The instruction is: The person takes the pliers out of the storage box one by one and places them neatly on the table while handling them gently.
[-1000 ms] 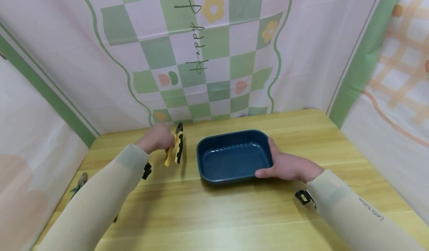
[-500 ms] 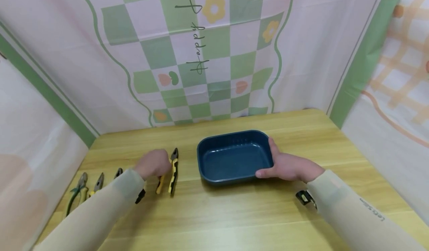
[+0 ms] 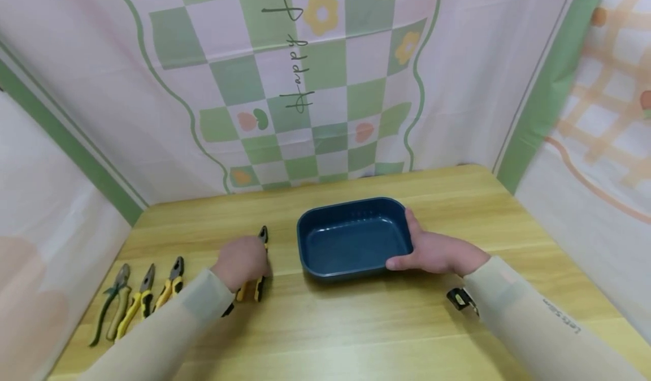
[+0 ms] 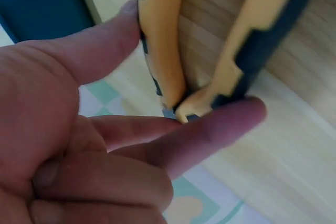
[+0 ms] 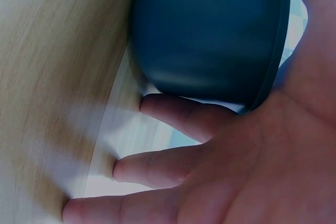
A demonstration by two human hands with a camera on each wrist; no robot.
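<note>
A pair of pliers (image 4: 163, 30) with yellow-and-black handles lies on the table left of the dark blue tray (image 3: 356, 268). My left hand (image 3: 243, 263) pinches it; in the left wrist view, thumb and forefinger lie along the outer sides of the two spread handles. From above, the hand covers the pliers' middle, leaving the jaw tip and handle ends showing. My right hand (image 3: 432, 250) rests against the tray's right end, its thumb at the near rim. In the right wrist view, several fingers (image 5: 173, 116) extend straight and splayed toward the table, one touching the tray wall.
Three more pliers lie in a row at the table's left side: a green-handled pair (image 3: 118, 302), a yellow-and-black pair (image 3: 141, 299) and another (image 3: 172, 279), partly behind the left sleeve (image 3: 173, 324). Patterned curtains (image 3: 325, 87) enclose the table (image 3: 330, 336) at the back and sides.
My left hand has brought the pliers toward me and down onto the table, then shifted slightly over them. The row of pliers at left has come into fuller view. My right hand and the tray stay put.
</note>
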